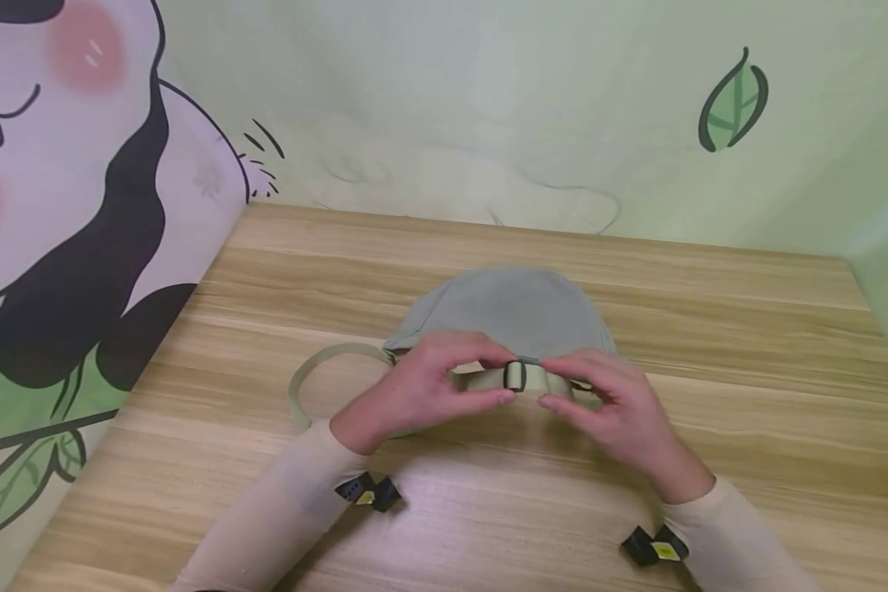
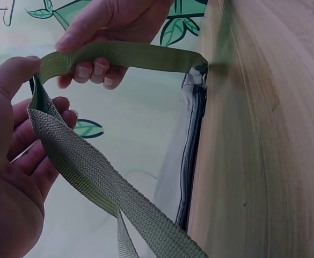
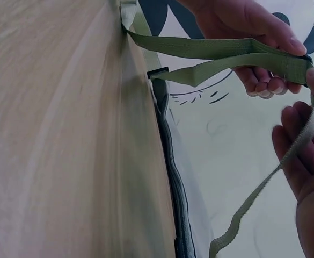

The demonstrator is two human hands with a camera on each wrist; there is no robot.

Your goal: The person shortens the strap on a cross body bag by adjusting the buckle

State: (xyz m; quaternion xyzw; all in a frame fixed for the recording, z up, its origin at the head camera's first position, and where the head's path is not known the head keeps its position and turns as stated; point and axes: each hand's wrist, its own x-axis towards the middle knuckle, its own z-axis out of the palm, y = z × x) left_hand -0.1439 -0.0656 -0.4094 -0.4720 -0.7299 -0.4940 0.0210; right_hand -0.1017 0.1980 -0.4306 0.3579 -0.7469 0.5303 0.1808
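Observation:
A grey-green, half-moon-shaped bag (image 1: pixel 518 304) lies on the wooden table, its dark zipper (image 2: pixel 190 156) visible along one edge in the left wrist view. Its webbing strap (image 2: pixel 130 56) is lifted in front of it. My left hand (image 1: pixel 440 378) pinches the strap at a black slider buckle (image 1: pixel 515 376), between thumb and index finger. Just right of the buckle, the thumb and fingers of my right hand (image 1: pixel 622 403) pinch the same strap. In the right wrist view, a loose strap length (image 3: pixel 258 191) hangs below the right hand. The strap's left part loops onto the table.
The wooden table (image 1: pixel 747 353) extends around the bag on all sides. Behind it stands a pale green wall (image 1: pixel 444 107) with printed leaves, and a panda print (image 1: pixel 81 205) covers the left side. Each wrist carries a small black device.

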